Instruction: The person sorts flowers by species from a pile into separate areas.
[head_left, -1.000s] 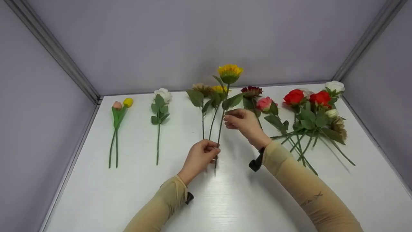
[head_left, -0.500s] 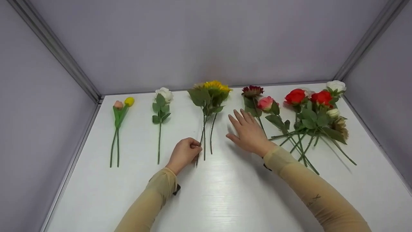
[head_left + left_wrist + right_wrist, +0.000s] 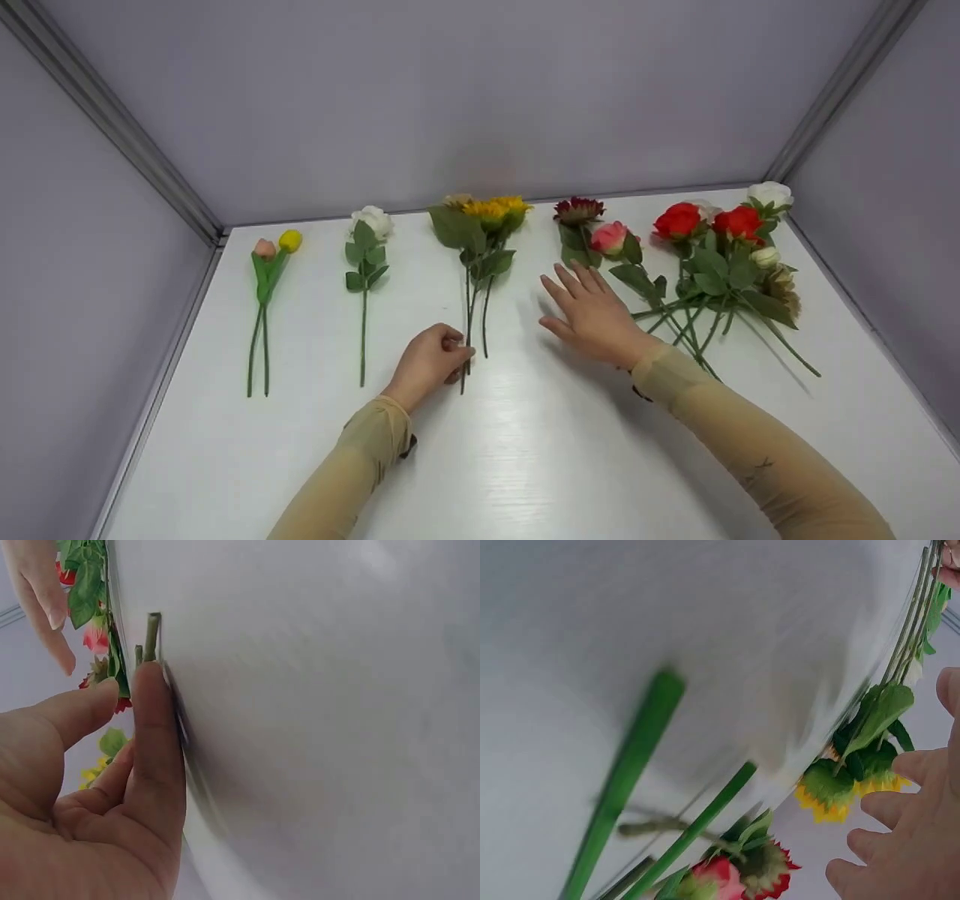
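My left hand [image 3: 426, 365] is low over the bottom ends of the sunflower stems [image 3: 469, 315] in the head view. In the left wrist view its thumb [image 3: 96, 706] stands apart from the forefinger, which covers part of the stems [image 3: 151, 634]. Two yellow sunflowers [image 3: 491, 210] and a tan flower [image 3: 456, 199] lie together, heads at the back edge. My right hand [image 3: 600, 315] is spread, palm down, holding nothing, just below the dark red flower [image 3: 578, 211] and the pink rose [image 3: 610, 238]. In the right wrist view its fingers [image 3: 889, 802] are apart.
On the white table [image 3: 495, 472], two tulips [image 3: 265, 289] lie at the left, with a white rose [image 3: 370, 223] beside them. A tangled heap of red roses [image 3: 677, 220], white flowers and crossing stems lies at the right. Grey walls [image 3: 450, 90] enclose the back and sides.
The raised sunflower has been laid down beside the other sunflower. My left hand has moved left with its stem and loosened; my right hand has drawn off rightward and spread its fingers.
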A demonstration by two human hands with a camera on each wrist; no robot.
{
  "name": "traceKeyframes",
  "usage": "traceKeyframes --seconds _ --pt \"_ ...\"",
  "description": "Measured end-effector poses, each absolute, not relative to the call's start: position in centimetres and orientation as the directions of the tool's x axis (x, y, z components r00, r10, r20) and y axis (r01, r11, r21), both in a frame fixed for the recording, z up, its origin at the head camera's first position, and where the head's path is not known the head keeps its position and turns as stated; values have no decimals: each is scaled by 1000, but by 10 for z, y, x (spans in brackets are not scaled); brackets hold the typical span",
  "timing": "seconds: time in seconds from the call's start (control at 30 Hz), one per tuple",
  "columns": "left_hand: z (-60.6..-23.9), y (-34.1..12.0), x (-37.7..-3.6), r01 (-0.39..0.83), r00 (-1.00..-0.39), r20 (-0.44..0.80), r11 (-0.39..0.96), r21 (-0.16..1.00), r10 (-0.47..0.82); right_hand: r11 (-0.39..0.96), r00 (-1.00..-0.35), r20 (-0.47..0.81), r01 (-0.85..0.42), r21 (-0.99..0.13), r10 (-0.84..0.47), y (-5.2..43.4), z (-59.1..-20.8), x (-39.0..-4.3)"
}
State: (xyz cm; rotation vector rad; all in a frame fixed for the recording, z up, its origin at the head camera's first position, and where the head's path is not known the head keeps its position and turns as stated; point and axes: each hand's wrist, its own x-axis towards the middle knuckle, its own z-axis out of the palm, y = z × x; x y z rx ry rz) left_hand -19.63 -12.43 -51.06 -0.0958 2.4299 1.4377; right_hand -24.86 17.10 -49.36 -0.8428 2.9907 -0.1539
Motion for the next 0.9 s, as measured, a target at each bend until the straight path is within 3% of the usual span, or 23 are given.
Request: traceKeyframes --seconds 0.17,0.3,0.43,0.57,0.8,0.9 --pt "-501 -119 -197 5 -986 -106 663 748 128 877 -884 35 -467 -117 -466 201 -486 -253" --pt "-491 -101 -195 215 -968 42 731 648 247 898 -924 101 -383 -217 -370 235 -476 -258" --pt "-481 -77 -188 456 -886 151 759 464 439 897 -948 162 -312 -314 -273 274 -466 -259" --pt "-476 -46 -179 628 -777 173 732 263 605 908 -960 199 -254 -334 -195 315 -459 -252" --pt "-475 5 -163 772 -636 124 629 93 762 920 -983 181 -100 -380 -32 379 -446 -225" --pt "-477 21 -159 796 -605 99 602 61 790 926 -996 94 -33 -375 3 401 -437 -211"
